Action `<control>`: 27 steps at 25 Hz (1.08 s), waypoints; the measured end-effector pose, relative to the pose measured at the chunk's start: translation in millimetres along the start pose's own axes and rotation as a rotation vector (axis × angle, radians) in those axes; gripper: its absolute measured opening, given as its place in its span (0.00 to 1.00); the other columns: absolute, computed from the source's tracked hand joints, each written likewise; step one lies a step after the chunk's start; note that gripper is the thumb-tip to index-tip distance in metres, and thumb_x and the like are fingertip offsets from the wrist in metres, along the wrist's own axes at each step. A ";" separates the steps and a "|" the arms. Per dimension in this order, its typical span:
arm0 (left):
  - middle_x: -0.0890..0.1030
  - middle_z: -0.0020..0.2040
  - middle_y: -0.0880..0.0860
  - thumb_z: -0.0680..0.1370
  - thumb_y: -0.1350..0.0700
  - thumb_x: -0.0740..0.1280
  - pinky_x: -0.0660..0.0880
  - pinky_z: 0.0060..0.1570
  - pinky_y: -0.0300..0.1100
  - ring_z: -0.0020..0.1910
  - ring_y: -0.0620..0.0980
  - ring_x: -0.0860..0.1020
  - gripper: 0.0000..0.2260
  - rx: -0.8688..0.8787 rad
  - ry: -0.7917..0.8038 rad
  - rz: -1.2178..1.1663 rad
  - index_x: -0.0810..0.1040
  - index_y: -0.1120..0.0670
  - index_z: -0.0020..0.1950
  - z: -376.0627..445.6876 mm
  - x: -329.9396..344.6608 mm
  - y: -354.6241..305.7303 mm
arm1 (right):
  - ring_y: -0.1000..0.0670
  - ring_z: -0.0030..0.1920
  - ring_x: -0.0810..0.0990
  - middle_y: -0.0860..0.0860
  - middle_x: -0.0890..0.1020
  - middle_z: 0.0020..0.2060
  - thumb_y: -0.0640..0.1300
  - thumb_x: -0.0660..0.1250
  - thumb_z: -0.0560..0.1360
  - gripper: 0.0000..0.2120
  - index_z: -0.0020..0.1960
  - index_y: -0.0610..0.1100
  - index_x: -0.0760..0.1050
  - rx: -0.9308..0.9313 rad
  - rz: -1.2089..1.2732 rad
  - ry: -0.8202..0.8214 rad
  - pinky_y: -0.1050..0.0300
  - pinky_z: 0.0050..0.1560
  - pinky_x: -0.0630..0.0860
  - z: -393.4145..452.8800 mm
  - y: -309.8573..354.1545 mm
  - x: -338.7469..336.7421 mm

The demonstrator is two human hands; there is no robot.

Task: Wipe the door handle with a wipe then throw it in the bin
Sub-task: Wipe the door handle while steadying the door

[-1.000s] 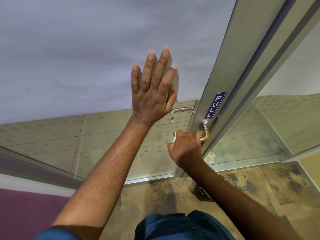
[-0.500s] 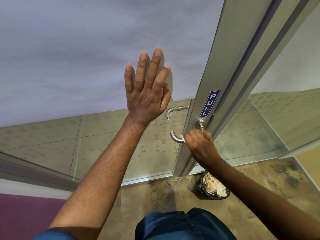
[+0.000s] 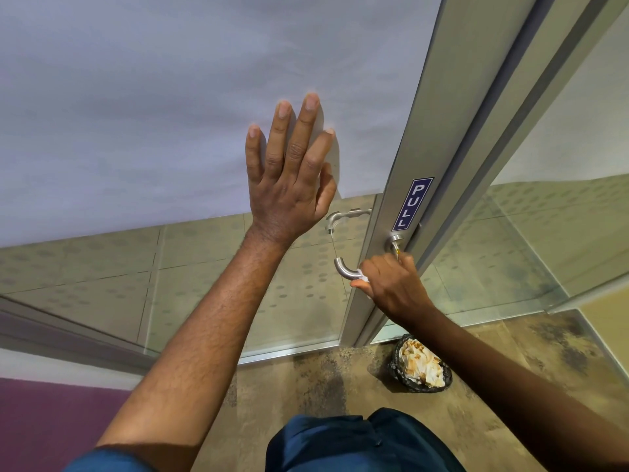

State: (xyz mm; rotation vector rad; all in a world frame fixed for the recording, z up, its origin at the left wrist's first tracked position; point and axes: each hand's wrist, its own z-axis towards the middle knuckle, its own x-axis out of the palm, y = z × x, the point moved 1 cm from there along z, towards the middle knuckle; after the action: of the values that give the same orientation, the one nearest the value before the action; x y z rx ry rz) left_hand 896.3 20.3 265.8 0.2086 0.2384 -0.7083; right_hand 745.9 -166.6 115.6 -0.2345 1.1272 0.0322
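A silver lever door handle sticks out from the metal door frame. My right hand is closed around its middle, with a white wipe just showing under my fingers. The handle's curved free end is bare to the left of that hand. My left hand presses flat on the frosted glass door, fingers spread, holding nothing. A black bin full of crumpled paper stands on the floor below my right forearm.
A blue PULL sign sits on the frame above the handle. A second handle shows through the glass on the far side. Glass panels run to the right. Mottled brown floor lies underfoot.
My right hand slid along the handle from its free end toward the frame, then back a little toward the middle. The view shifted, so the bin came into sight. The left hand stayed on the glass.
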 end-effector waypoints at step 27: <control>0.61 0.82 0.55 0.80 0.54 0.65 0.43 0.86 0.56 0.87 0.51 0.45 0.20 -0.003 -0.008 0.015 0.69 0.51 0.73 0.1 1.0 -0.6 | 0.38 0.72 0.73 0.39 0.74 0.71 0.36 0.63 0.76 0.27 0.75 0.38 0.70 0.216 0.043 0.061 0.44 0.64 0.70 -43.0 23.7 -3.9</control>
State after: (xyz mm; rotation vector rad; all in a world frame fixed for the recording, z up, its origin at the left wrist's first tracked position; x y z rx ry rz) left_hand 896.6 19.2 265.5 0.2040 0.2300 -0.6939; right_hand 702.5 -151.9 97.6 -0.0183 1.1869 -0.0591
